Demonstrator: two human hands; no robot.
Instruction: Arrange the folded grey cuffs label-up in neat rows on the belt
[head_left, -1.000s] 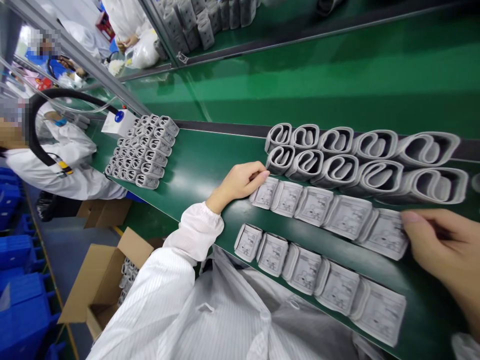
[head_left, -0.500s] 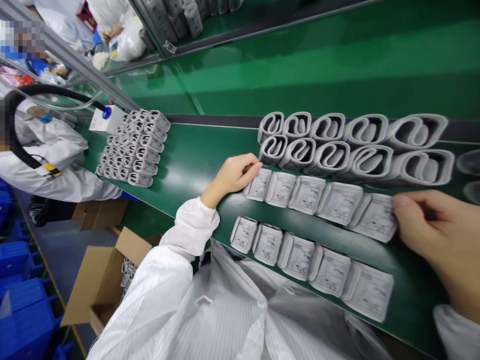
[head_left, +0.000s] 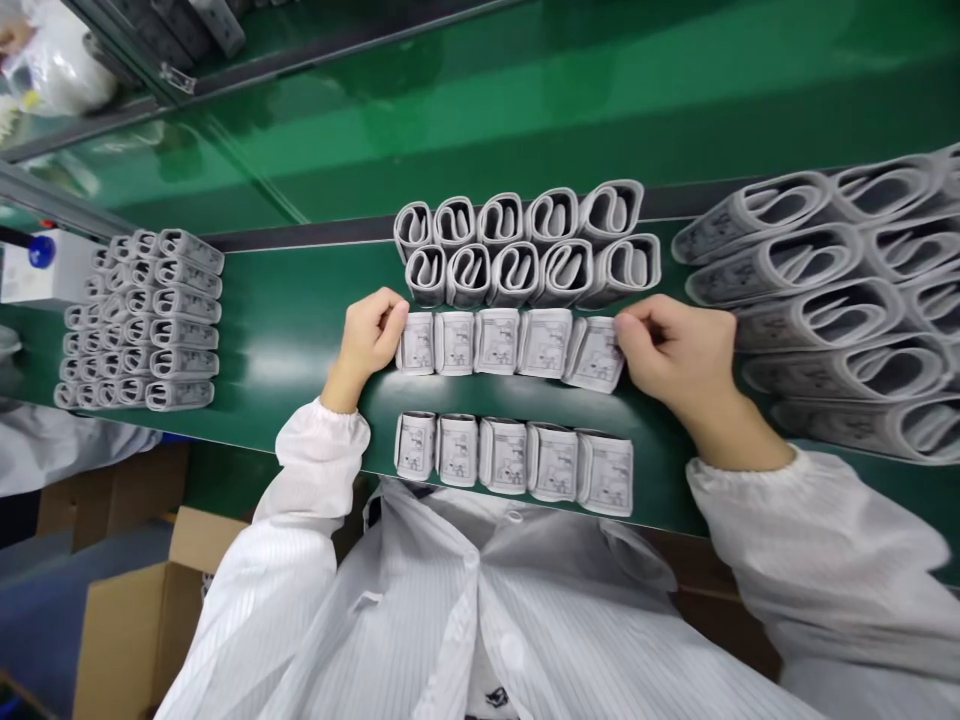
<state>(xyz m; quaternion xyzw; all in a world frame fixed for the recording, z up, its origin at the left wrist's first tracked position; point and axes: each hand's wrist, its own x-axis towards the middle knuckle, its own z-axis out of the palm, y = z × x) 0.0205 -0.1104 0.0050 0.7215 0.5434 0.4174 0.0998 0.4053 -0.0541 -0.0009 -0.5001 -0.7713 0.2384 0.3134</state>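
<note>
My left hand [head_left: 373, 335] is closed in a pinch at the left end of the middle row, its fingertips against the leftmost rolled grey cuff [head_left: 416, 345]. At the other end, my right hand [head_left: 667, 350] pinches the edge of the rightmost rolled cuff [head_left: 595, 353], which leans slightly. Between them, several similar cuffs lie side by side with printed faces up. Nearer my body is another row of printed rolled cuffs [head_left: 504, 455]. Just beyond my hands, two rows of rolled cuffs [head_left: 514, 275] stand with their coiled ends showing.
Stacked rolled cuffs [head_left: 817, 330] fill the right side of the green table [head_left: 300, 290]. Another block of them [head_left: 142, 320] is at the left, beside a white box [head_left: 56, 270]. An open carton [head_left: 127, 625] stands below the table edge. A metal-framed shelf [head_left: 247, 80] runs behind.
The view has swung to the right, bringing the stacked cuffs at the right into sight. Both hands remain at the two ends of the middle row.
</note>
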